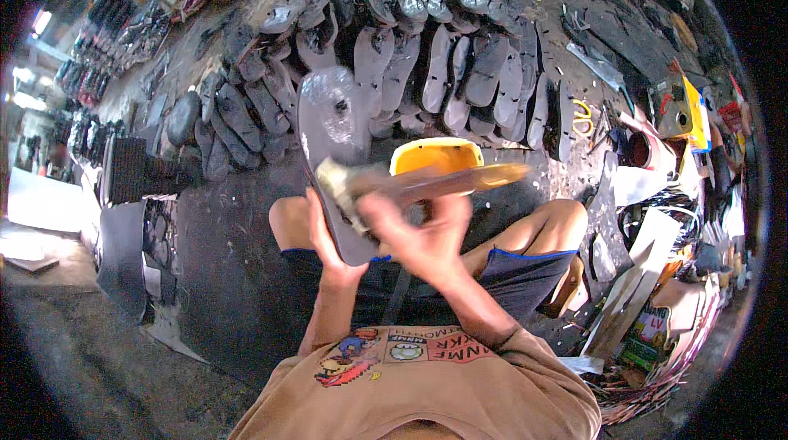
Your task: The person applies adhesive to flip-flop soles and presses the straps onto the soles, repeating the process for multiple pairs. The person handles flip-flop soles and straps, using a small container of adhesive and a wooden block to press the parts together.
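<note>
The left hand (324,235) grips a dark shoe sole (332,132) from behind, its lower end hidden, while the clenched right hand (419,235) holds a motion-blurred brush (410,184) across it, half covering the yellow tub (435,157) beyond.

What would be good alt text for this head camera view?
A seated person's left hand holds a dark shoe sole upright while the right hand draws a blurred brush across it, above a yellow tub. Rows of grey soles lie beyond.

l hand (322,231) holds grey sole (331,124); r hand (419,231) w/ brush (410,183) over yellow tub (435,155).
</note>
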{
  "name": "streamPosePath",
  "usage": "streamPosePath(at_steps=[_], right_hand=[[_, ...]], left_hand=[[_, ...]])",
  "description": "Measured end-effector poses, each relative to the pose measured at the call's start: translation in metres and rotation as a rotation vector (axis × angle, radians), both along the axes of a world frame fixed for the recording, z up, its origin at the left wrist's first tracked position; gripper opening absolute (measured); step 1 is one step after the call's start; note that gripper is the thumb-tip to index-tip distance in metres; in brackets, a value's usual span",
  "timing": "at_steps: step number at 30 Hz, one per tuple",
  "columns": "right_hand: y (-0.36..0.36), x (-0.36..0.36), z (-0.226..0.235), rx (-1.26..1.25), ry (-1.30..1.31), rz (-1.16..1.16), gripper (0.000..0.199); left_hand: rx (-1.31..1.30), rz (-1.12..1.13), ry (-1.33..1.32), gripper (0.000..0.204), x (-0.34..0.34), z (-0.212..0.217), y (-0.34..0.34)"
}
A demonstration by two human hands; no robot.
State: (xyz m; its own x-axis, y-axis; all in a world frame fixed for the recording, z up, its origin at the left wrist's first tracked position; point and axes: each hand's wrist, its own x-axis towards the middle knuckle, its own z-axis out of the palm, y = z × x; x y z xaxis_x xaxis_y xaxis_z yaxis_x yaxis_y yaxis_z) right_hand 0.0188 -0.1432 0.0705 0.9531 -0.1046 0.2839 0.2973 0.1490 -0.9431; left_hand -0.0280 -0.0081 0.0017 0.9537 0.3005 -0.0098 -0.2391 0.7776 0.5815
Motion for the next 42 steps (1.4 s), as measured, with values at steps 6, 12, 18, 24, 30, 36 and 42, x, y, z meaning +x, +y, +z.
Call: streamPosePath(at_steps=[6,12,18,24,30,36,42], right_hand=[[-0.007,0.000,0.005,-0.455,-0.577,-0.052,0.033],[-0.010,-0.006,0.005,-0.352,-0.284,0.010,0.028],[-0.020,-0.001,0.002,-0.445,-0.222,-0.011,0.032],[-0.031,0.034,-0.009,-0.081,0.130,-0.209,0.025],[-0.061,-0.027,-0.003,-0.305,0.002,0.087,0.028],[-0.188,0.041,-0.042,-1.027,-0.100,-0.701,0.030],[-0.218,0.024,-0.054,-0.459,0.132,-0.703,0.032]], left_hand=[[0.008,-0.253,-0.207,0.063,0.003,0.004,0.000],[-0.005,-0.141,-0.122,0.061,0.003,0.008,-0.008],[-0.103,-0.314,-0.293,0.068,0.006,-0.005,0.001],[-0.060,-0.041,0.114,0.050,0.025,0.004,-0.003],[0.287,0.212,0.186,0.049,0.074,0.070,0.051],[0.287,-0.101,0.208,0.033,0.302,0.093,0.191],[0.030,-0.006,0.522,0.025,0.453,0.038,0.148]])
